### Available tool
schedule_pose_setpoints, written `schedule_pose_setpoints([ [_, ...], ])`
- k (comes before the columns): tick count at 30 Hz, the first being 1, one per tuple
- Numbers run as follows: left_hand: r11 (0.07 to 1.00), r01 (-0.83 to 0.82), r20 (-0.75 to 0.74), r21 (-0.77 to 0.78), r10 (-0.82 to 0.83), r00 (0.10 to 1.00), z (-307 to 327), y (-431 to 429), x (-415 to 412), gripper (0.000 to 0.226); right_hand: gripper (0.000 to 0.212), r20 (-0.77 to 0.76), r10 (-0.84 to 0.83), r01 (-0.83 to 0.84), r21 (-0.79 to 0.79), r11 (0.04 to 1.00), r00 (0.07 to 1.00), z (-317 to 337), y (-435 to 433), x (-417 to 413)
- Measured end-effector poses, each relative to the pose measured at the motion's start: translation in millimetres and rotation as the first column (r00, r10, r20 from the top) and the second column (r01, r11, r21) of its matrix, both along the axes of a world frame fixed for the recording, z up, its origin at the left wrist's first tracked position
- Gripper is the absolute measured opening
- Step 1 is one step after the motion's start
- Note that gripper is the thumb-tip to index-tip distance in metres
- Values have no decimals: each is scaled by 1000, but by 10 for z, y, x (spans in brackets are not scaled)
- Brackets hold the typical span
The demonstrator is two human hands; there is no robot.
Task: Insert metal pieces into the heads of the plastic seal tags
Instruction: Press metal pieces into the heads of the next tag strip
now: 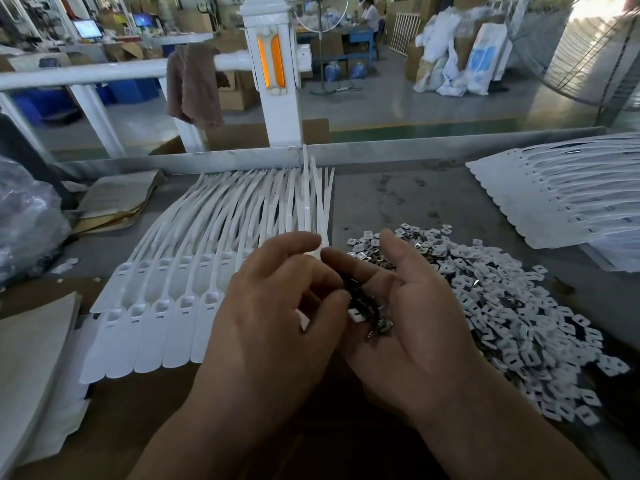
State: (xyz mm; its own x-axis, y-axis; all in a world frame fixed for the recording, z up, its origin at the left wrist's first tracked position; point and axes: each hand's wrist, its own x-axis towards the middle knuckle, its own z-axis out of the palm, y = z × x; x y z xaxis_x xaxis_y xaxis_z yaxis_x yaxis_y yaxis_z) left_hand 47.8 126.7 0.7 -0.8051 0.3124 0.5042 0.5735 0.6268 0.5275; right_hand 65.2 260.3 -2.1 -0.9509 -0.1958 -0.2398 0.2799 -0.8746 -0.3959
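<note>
You have one wide view, from your head: it faces forward and down, close above your left hand [277, 317] and right hand [412, 317] at the table [398, 202]

The seal tags [180, 271] were plain white. The metal pieces [502, 306] were silver mixed with white. The counter [398, 202] was stained grey. The far towel [194, 88] was brown, the post [270, 109] white with orange strips.

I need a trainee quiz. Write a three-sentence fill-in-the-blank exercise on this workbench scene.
1. The metal pieces lie in the upturned palm of the ____ hand.
2. The brown cloth hangs over a rail painted ____.
3. The pile of white square pieces lies on the person's ____ side.
Missing words: right; white; right.
</note>
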Motion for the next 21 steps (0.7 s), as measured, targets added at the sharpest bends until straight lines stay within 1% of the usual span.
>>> schedule_pose_setpoints([
  [2, 995, 35, -21, -95, -37, 999, -18, -12, 6, 25, 67, -19, 20, -20, -26, 999, 1000, 5, 26, 10],
  [4, 992, 33, -17, -118, -35, 999, -20, -13, 1, 33, 69, -31, 27, -28, -29, 999, 999, 8, 27, 19],
  [6, 996, 31, 3, -86, -31, 1000, -16, -9, -4, 25, 69, -13, 18, -18, -37, 999, 1000, 2, 16, 13],
  [9, 999, 25, 20, -44, -24, 1000, -42, 2, -15, 2, 71, 23, 0, 1, -42, 999, 1000, 4, 6, -1],
  [11, 1000, 22, 31, -21, -21, 999, -55, 9, -7, 6, 70, 29, 1, 0, -35, 999, 1000, 14, 3, -3],
  [13, 1000, 0, 74, 30, -2, 997, -38, 18, 6, 4, 68, 33, 0, 1, -29, 1000, 999, 15, 1, -2],
  [15, 993, -21, 124, 117, 7, 992, -19, 27, 21, 8, 62, 44, -4, 4, -3, 1000, 999, 3, -3, 1],
  [17, 980, -33, 173, 194, -1, 985, 7, 35, 28, 10, 53, 36, 2, -4, 56, 998, 999, -8, -20, 7],
  [21, 949, -44, 263, 311, -42, 964, 74, 59, 44, 14, 24, -37, 70, -61, 204, 977, 997, -2, -52, 28],
])
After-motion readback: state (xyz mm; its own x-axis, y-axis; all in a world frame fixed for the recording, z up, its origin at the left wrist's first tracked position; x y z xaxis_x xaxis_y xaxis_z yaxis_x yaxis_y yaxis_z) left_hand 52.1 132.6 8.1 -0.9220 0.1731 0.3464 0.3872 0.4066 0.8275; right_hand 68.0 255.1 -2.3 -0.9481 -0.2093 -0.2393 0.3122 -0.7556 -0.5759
